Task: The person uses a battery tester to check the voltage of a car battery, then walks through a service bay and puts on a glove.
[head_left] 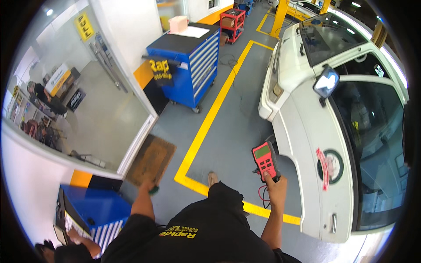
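My right hand [275, 186] grips a red hand-held tester [265, 159] with a small green screen, held upright beside the front wheel arch of a white car [307, 131]. Red and black leads [264, 196] hang from the tester below my hand. My left hand [148, 187] is down by my side and closed around a small dark green object [154, 190]; what that object is I cannot tell. My black shirt fills the lower middle, and one foot [212, 178] shows on the grey floor.
A yellow floor line [206, 127] runs past the car. A blue tool cabinet [193, 65] stands ahead on the left, a brown doormat [151, 160] lies by a glass-walled office, and another blue cabinet [94, 212] is at lower left. A red cart [232, 22] stands far back.
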